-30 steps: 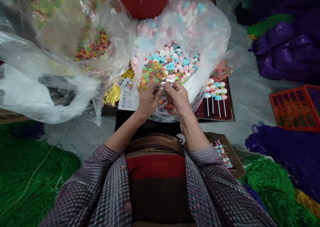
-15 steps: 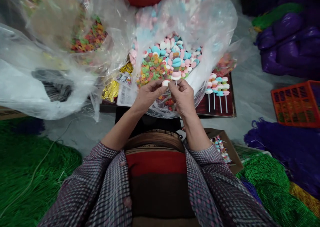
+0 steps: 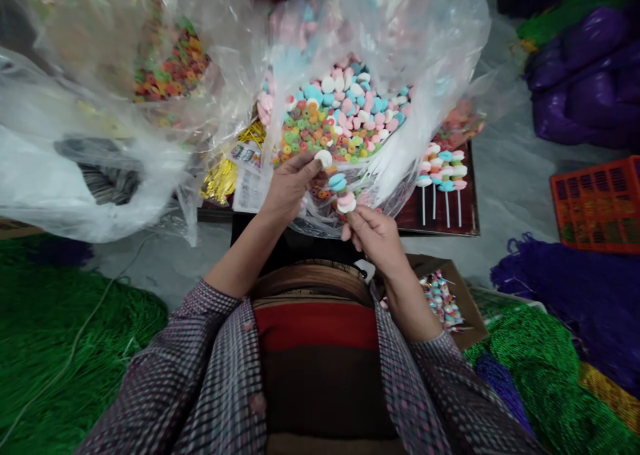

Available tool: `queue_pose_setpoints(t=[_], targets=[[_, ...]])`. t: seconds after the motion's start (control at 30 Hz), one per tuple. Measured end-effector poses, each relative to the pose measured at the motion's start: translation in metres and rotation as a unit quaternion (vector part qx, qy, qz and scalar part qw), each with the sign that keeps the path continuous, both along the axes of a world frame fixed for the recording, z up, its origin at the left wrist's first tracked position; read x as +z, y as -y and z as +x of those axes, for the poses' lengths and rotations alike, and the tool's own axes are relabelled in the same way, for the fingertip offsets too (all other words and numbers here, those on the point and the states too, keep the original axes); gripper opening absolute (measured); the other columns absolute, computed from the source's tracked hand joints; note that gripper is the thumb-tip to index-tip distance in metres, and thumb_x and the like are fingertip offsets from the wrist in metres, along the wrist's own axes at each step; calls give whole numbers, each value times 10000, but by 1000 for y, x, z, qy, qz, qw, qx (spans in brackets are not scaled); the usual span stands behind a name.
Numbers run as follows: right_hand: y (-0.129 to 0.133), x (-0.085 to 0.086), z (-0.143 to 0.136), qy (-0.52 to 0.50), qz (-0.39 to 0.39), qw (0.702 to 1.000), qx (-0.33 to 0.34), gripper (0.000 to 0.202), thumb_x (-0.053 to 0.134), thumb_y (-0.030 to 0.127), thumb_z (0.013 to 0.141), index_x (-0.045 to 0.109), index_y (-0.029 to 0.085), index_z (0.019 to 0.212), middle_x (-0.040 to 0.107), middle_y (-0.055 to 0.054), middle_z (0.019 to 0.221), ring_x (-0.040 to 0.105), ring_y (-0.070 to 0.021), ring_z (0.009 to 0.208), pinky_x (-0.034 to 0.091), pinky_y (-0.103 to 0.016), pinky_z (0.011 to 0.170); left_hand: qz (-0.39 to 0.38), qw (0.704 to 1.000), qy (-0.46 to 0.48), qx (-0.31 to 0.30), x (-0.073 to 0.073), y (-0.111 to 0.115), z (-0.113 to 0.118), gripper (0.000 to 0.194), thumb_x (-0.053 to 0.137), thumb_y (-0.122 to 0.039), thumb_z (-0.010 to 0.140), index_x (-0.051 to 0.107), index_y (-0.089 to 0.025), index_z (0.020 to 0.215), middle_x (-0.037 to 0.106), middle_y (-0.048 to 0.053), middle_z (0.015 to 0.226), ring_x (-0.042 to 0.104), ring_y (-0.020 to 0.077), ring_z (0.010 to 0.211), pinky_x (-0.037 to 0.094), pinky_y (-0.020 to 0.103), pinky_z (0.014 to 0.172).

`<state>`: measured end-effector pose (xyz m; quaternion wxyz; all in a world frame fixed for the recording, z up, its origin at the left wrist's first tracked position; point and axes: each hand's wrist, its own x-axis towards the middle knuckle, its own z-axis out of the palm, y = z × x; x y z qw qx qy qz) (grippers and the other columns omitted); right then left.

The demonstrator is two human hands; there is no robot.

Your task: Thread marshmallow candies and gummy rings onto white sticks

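Observation:
Between the thumb and fingers of my left hand [image 3: 291,183] is a round white marshmallow [image 3: 323,159]. My right hand [image 3: 373,231] pinches a marshmallow skewer [image 3: 342,193] low down, its stacked pink, white and blue pieces tilted up to the left; the stick is mostly hidden by my fingers. Both hands are over the near edge of an open plastic bag. Inside it lie loose pink, white and blue marshmallows [image 3: 357,101] and ring-shaped gummies [image 3: 306,131]. Several finished-looking skewers [image 3: 443,171] lie in a row on the dark table at the right.
A plastic bag of ring gummies [image 3: 173,65] stands at the left. Gold twist ties [image 3: 220,180] lie beside printed paper [image 3: 250,188]. Below the table's right side is a cardboard box [image 3: 467,301] of wrapped sweets. An orange crate [image 3: 597,205] and green netting [image 3: 535,355] are farther right.
My hands have moved apart. The right one has come down and right with the skewer, now tilted, while the left keeps the white marshmallow slightly higher and to the left.

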<state>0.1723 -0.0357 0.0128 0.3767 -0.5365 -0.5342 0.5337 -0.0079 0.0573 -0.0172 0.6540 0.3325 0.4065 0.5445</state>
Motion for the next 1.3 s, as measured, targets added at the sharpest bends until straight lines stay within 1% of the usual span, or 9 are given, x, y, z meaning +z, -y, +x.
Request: queue_pose_setpoints(t=[0.13, 0.27, 0.47, 0.63, 0.83, 1.0, 1.07, 1.13, 1.3], targets=[[4, -3, 1, 69, 44, 997, 2, 463, 540, 611, 976, 589, 244, 698, 582, 41, 516, 451, -114, 456, 362, -258, 508, -13, 1000, 2, 15, -2, -1, 2, 323, 930, -401, 741, 763, -204, 933, 754, 16, 858, 729, 162, 820, 591, 310, 757], [2, 5, 1, 109, 64, 992, 0, 414, 538, 527, 983, 582, 250, 678, 563, 52, 486, 471, -125, 470, 419, -278, 593, -10, 1000, -11, 24, 0, -1, 3, 294, 932, -344, 736, 764, -198, 928, 759, 19, 879, 735, 168, 832, 584, 311, 764], [3, 13, 3, 108, 68, 992, 6, 439, 527, 499, 984, 556, 260, 617, 552, 42, 477, 493, -141, 491, 418, -290, 595, -1, 999, -33, 41, 5, 0, 5, 146, 862, -231, 793, 764, -204, 898, 762, 22, 888, 737, 168, 866, 582, 299, 750], [2, 13, 1, 113, 63, 992, 1, 430, 527, 434, 973, 515, 249, 585, 548, 43, 470, 457, -125, 472, 399, -284, 594, 20, 998, -56, 34, 11, 4, 7, 130, 846, -162, 790, 778, -211, 890, 747, -4, 810, 722, 158, 836, 592, 291, 760], [5, 12, 2, 89, 23, 996, -20, 447, 549, 556, 972, 556, 249, 648, 527, 48, 448, 441, -125, 460, 329, -259, 502, 74, 986, -139, 45, 13, 9, 6, 160, 809, -113, 804, 797, -239, 902, 777, -22, 857, 706, 142, 877, 571, 278, 884], [8, 11, -11, 39, 6, 998, -41, 456, 575, 630, 953, 592, 244, 710, 497, 62, 446, 423, -116, 450, 297, -250, 474, 88, 982, -158, 58, 10, 13, 10, 150, 783, -97, 831, 794, -227, 905, 778, -18, 852, 705, 136, 831, 562, 272, 824], [8, 10, -17, 15, -1, 999, -44, 464, 583, 644, 943, 600, 238, 718, 488, 66, 450, 411, -107, 450, 284, -242, 468, 120, 976, -169, 61, 6, 12, 11, 123, 775, -126, 851, 793, -221, 926, 783, -16, 861, 711, 128, 811, 569, 267, 803], [5, 7, -21, -11, -15, 999, -41, 482, 596, 668, 927, 611, 227, 731, 481, 71, 454, 392, -95, 445, 270, -233, 460, 163, 966, -193, 57, 1, 9, 9, 98, 783, -214, 873, 789, -226, 970, 793, -14, 888, 723, 125, 819, 580, 262, 797], [-5, 2, -22, -79, -52, 995, -34, 505, 595, 683, 920, 631, 204, 765, 496, 80, 505, 331, -67, 436, 247, -222, 454, 247, 935, -243, 72, -5, -2, -3, 303, 754, -519, 903, 755, -246, 1034, 798, 6, 954, 736, 130, 850, 606, 261, 792]])
